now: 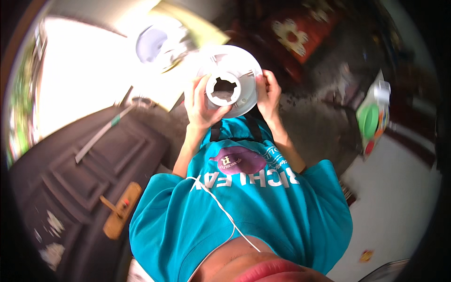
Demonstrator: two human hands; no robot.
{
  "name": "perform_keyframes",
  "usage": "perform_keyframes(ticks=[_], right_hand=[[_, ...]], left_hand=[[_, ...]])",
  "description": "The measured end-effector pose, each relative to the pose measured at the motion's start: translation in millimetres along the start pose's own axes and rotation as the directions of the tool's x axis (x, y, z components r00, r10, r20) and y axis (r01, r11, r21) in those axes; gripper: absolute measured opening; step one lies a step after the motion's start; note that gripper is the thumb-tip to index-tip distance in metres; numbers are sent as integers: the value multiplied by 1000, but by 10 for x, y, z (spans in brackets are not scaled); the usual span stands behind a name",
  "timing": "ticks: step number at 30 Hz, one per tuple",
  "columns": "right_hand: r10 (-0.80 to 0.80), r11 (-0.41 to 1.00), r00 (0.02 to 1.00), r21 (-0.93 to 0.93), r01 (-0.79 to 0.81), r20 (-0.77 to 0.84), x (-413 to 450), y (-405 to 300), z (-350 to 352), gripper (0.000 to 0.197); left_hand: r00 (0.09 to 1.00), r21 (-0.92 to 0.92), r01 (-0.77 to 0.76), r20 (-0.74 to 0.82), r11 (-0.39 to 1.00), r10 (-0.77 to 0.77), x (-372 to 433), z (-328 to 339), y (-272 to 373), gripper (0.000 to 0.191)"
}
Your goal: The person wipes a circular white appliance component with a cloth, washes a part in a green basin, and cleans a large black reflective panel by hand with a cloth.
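Observation:
A round white plastic part (248, 83) with a raised central collar and a notched hole is held up between both hands. My left hand (201, 102) grips it at the left, with the thumb by the collar's lower edge. Its right rim is held by my right hand (269, 93), whose fingers are curled. Strong light washes out the part's upper left. Beyond it to the left, another round pale thing (151, 42) is blurred by glare. The front of my teal shirt (246, 211) lies below the hands, with a thin white cable (220, 204) hanging across it.
A dark panelled door (81, 172) with a brass-coloured handle plate (123, 211) stands at left. A red cloth with a flower pattern (310, 35) is at upper right. Farther right are a green oval thing (369, 121) and a white container (382, 91). Dark floor (306, 123) shows between.

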State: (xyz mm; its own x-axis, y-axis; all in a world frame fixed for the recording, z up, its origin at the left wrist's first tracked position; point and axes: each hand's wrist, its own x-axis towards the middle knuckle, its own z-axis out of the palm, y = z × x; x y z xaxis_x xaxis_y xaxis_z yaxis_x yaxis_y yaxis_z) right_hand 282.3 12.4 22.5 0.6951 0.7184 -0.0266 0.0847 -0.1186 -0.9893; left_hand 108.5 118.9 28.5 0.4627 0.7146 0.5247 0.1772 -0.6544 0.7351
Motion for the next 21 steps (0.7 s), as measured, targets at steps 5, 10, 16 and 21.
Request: perform_keyframes(ticks=[5, 10, 16, 21], right_hand=[[-48, 909, 938, -404, -101, -343, -455, 281, -753, 18], [-9, 929, 823, -308, -203, -569, -1170, 612, -1834, 20], [-7, 913, 629, -261, -312, -778, -1924, 969, -2791, 22], [116, 893, 438, -100, -440, -891, -2375, 1210, -3431, 24]], left_hand=[[932, -190, -109, 323, 976, 167, 105, 727, 241, 82], [749, -303, -200, 566, 932, 345, -117, 1719, 1028, 75], [573, -472, -204, 652, 858, 496, -681, 2797, 1718, 77], [399, -508, -178, 746, 843, 534, -1076, 3549, 2325, 83]])
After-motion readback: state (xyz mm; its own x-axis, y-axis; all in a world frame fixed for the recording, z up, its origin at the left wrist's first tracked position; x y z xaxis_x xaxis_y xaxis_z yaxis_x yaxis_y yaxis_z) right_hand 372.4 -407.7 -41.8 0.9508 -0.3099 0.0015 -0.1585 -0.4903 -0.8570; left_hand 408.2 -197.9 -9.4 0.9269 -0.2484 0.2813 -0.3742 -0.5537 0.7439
